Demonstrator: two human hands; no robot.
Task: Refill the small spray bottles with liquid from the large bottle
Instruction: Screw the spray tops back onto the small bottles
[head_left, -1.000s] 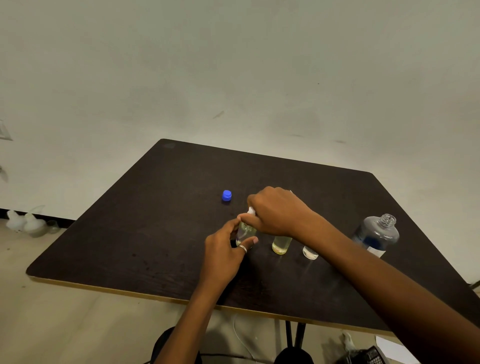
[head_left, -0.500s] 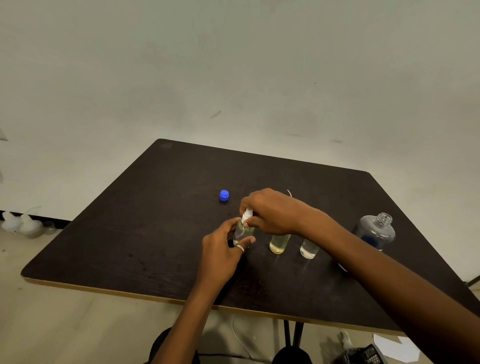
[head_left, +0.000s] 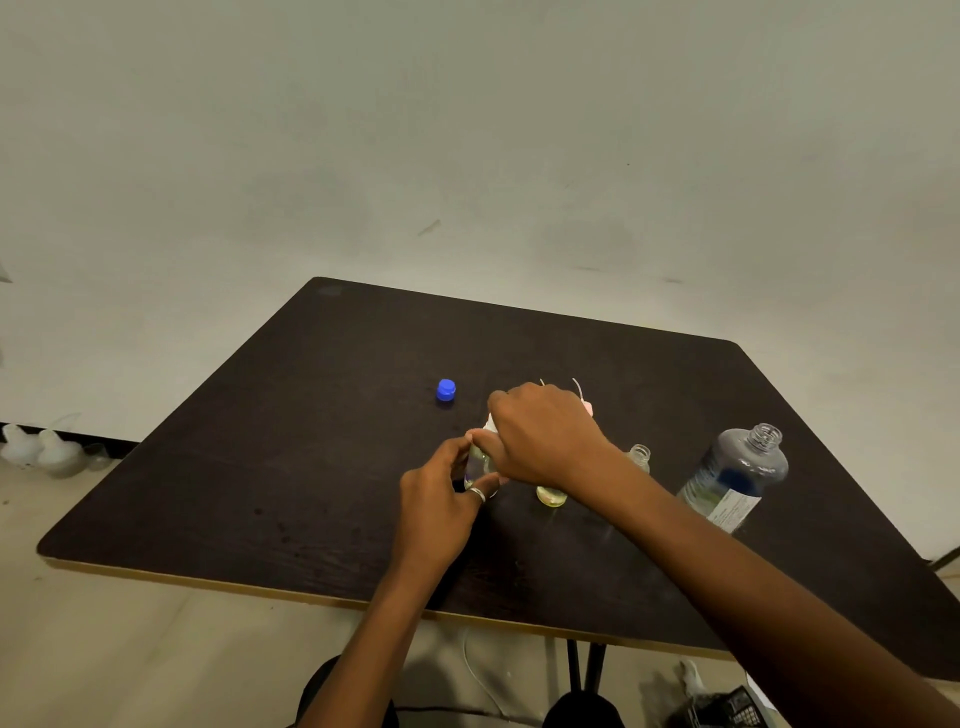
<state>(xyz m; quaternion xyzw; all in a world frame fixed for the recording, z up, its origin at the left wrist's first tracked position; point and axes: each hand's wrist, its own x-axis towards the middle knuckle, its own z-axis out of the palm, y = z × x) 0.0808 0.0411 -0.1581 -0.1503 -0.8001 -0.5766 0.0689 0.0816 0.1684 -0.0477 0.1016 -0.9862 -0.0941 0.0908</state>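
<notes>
Three small clear bottles stand in a row near the middle of the dark table (head_left: 260, 467). My left hand (head_left: 441, 499) grips the body of the leftmost small bottle (head_left: 477, 465), which holds pale liquid. My right hand (head_left: 545, 434) pinches its white spray top (head_left: 489, 425) from above. A second small bottle (head_left: 551, 496) with yellowish liquid is mostly hidden behind my right wrist. The third small bottle (head_left: 640, 456) stands open, without a top. The large clear bottle (head_left: 737, 480) with a label stands uncapped to the right. Its blue cap (head_left: 445, 389) lies to the left.
Loose spray tops with thin white tubes (head_left: 582, 392) lie behind my right hand. Pale plastic bottles (head_left: 41, 449) sit on the floor at the far left. A cable and dark items lie on the floor under the table's near edge.
My right hand has shifted slightly on the spray top while my left hand keeps its grip on the bottle. The third bottle's open neck now shows past my wrist.
</notes>
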